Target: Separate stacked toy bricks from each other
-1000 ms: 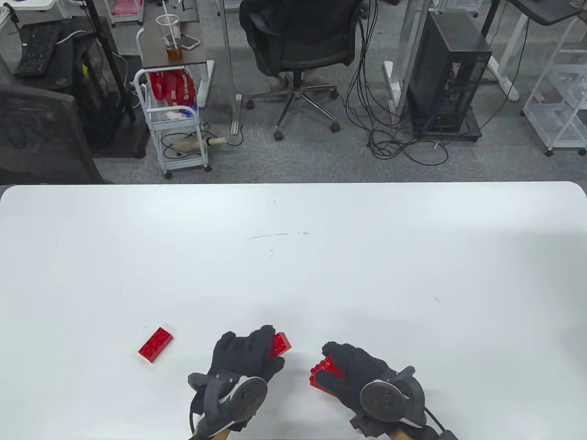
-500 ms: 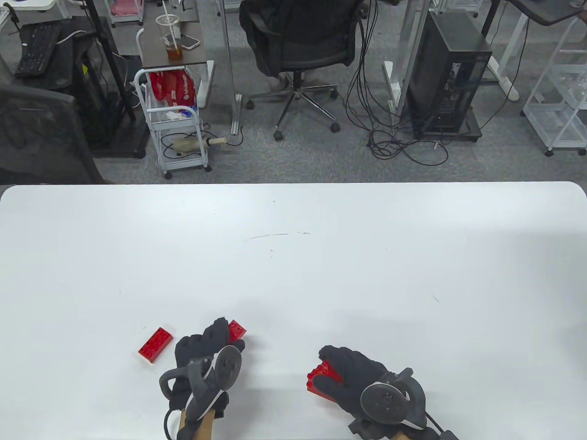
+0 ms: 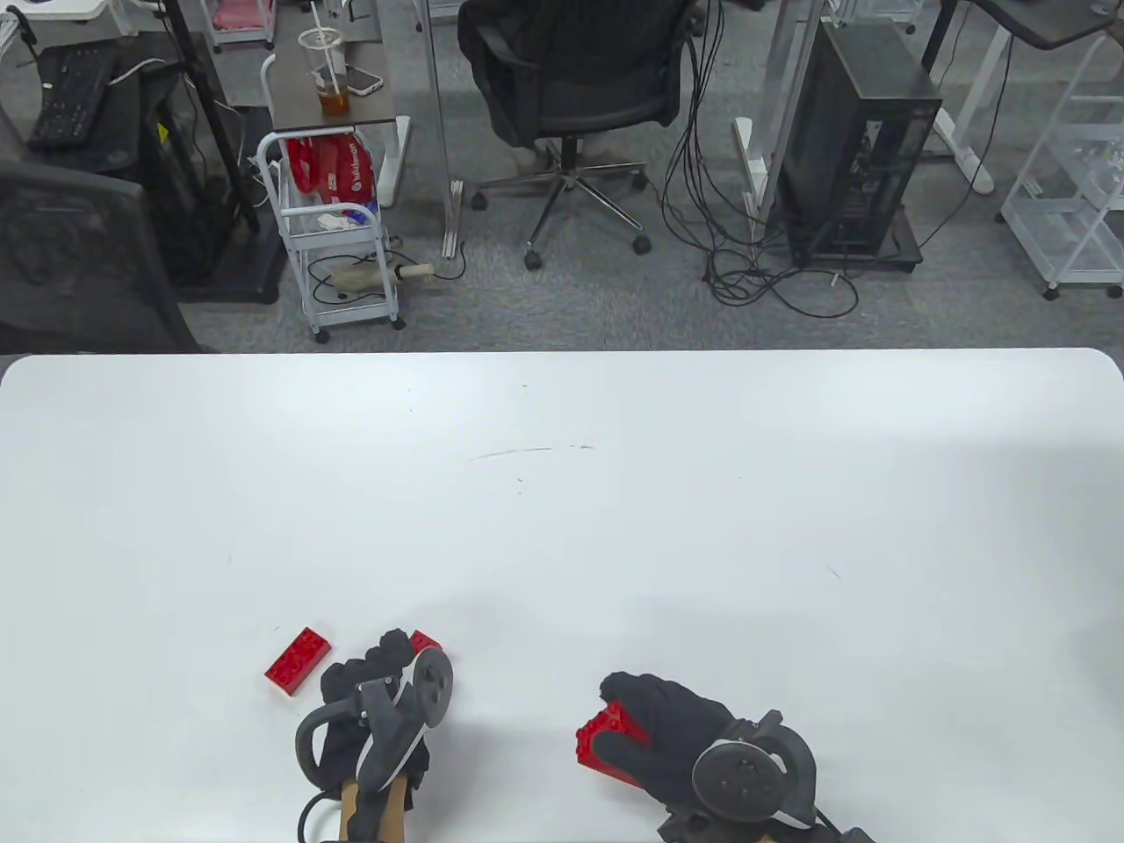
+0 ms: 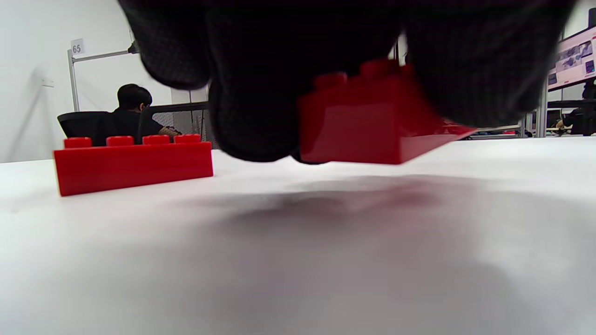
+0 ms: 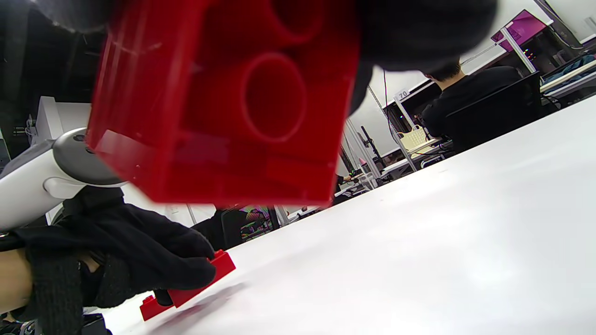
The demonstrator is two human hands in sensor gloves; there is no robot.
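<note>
1. The left hand [image 3: 369,694] holds a single red brick [image 4: 372,125] between its gloved fingers [image 4: 251,93], low over the white table [image 3: 562,492]. From the wrist view the brick is tilted, one end looks like it's on or nearly on the surface, hard to say if it really touches.
2. In the table view only a corner of that brick [image 3: 425,640] pokes out past the fingertips; the tracker [image 3: 413,702] on the back of the hand covers the rest.
3. A loose red brick [image 3: 299,660] lies flat, studs up, just left of the left hand and not touching it.
4. The right hand [image 3: 676,729] grips the remaining red brick stack [image 3: 606,742] near the table's front edge, well apart from the left hand. The stack sticks out from the fingers toward the left.
5. The right wrist view looks up into the stack's hollow underside [image 5: 223,102], fingers wrapped over the top and held clear of the table.
</note>
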